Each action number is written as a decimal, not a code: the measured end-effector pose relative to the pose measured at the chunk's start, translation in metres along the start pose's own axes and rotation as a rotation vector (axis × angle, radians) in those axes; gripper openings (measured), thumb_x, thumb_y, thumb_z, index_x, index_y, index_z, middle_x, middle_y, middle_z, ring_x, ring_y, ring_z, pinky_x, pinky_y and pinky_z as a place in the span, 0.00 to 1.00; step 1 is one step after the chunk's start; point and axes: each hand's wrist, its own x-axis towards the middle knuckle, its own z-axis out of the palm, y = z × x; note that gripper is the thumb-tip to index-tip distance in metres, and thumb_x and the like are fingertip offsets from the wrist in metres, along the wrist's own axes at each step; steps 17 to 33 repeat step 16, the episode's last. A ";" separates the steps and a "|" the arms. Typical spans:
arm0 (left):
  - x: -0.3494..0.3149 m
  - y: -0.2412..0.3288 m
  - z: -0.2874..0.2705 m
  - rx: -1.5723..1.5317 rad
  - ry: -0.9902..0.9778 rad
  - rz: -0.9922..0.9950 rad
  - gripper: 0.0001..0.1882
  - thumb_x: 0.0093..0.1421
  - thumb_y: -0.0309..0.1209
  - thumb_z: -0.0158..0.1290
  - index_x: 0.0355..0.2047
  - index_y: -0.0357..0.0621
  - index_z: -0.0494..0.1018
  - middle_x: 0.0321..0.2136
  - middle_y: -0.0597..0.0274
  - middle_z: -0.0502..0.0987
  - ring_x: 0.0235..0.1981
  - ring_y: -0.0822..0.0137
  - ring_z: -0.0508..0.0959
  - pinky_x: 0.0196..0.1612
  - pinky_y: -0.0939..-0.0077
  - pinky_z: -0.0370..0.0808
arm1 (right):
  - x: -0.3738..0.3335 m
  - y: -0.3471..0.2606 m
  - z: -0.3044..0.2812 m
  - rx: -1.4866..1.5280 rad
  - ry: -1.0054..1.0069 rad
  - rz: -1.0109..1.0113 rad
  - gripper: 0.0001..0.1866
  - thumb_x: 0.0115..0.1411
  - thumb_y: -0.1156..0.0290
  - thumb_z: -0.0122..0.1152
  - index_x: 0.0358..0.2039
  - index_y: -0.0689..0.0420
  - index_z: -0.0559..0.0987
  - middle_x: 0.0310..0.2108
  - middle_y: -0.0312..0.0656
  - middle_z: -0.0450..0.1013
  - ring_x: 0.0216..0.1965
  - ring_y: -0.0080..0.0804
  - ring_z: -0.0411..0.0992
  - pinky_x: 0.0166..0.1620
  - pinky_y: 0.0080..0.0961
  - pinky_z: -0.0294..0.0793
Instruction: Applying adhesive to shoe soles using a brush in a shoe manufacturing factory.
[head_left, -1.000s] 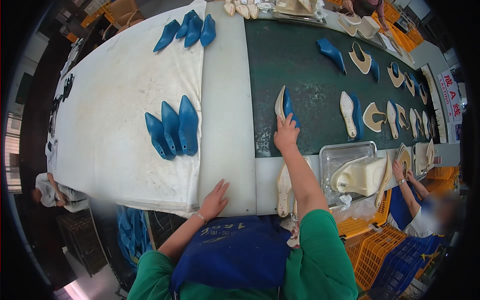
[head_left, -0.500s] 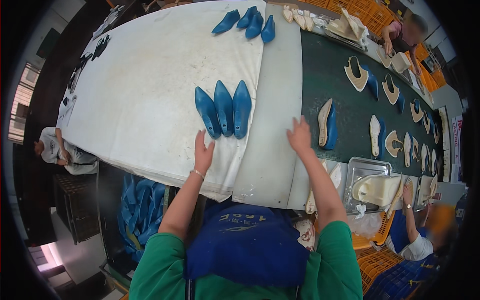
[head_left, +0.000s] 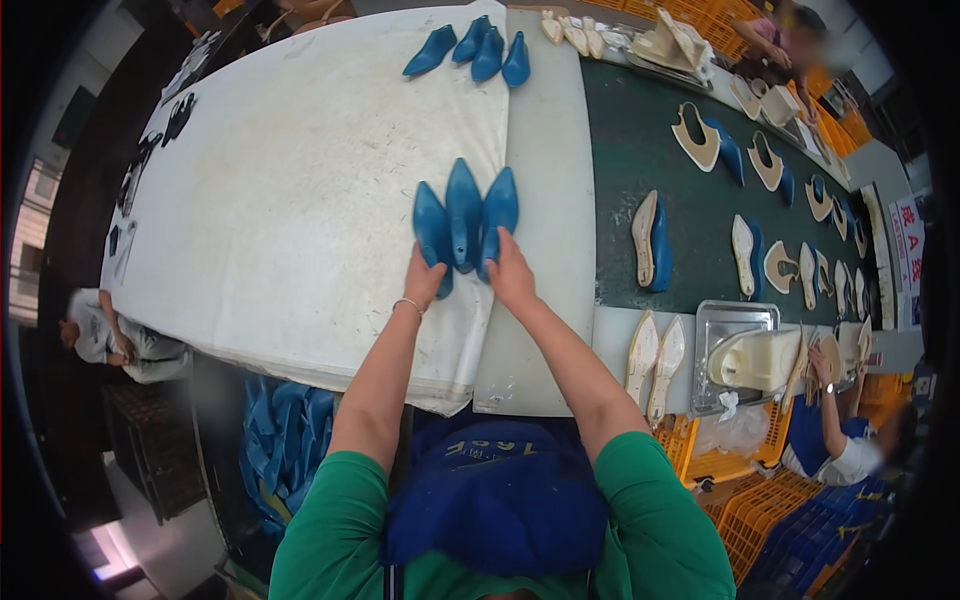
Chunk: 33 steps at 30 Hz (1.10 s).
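Three blue shoe lasts stand side by side on the white cloth's right edge, toes pointing away from me. My left hand (head_left: 427, 272) is closed round the heel end of the left last (head_left: 430, 220). At the heel of the right last (head_left: 501, 203), my right hand (head_left: 511, 270) grips with its thumb on the near side. Between them the middle last (head_left: 463, 205) stands with its toe a little farther out, and neither hand appears to hold it. The fingers' undersides are hidden.
Several more blue lasts (head_left: 487, 55) sit at the cloth's far edge. To the right, a green belt (head_left: 620, 130) carries lasts with insoles. A metal tray (head_left: 707, 348) holds a cream block beside pale insoles (head_left: 665, 370). A bin of blue lasts (head_left: 285, 440) is lower left. Co-workers are around.
Both hands have come in to the three lasts and closed on the outer two, the right hand moving left from near the belt. The group has shifted right on the cloth.
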 end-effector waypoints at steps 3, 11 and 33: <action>0.006 -0.005 0.028 0.108 -0.017 0.062 0.47 0.51 0.31 0.57 0.66 0.26 0.46 0.63 0.34 0.58 0.64 0.48 0.62 0.65 0.69 0.60 | -0.005 0.014 -0.018 -0.035 0.024 0.109 0.36 0.59 0.66 0.56 0.65 0.63 0.55 0.58 0.60 0.65 0.56 0.54 0.68 0.57 0.39 0.69; 0.018 0.034 0.091 0.244 -0.126 0.058 0.49 0.50 0.36 0.57 0.67 0.28 0.46 0.64 0.37 0.59 0.63 0.47 0.64 0.63 0.68 0.63 | 0.007 0.067 -0.070 -0.204 0.109 0.104 0.36 0.59 0.69 0.53 0.66 0.64 0.54 0.55 0.59 0.68 0.50 0.56 0.71 0.51 0.43 0.72; 0.045 0.027 0.120 0.295 -0.161 0.059 0.50 0.50 0.38 0.58 0.68 0.33 0.46 0.65 0.41 0.59 0.62 0.50 0.65 0.62 0.69 0.64 | 0.007 0.099 -0.106 -0.153 0.051 0.187 0.36 0.61 0.67 0.54 0.67 0.61 0.54 0.58 0.58 0.66 0.52 0.55 0.70 0.53 0.42 0.70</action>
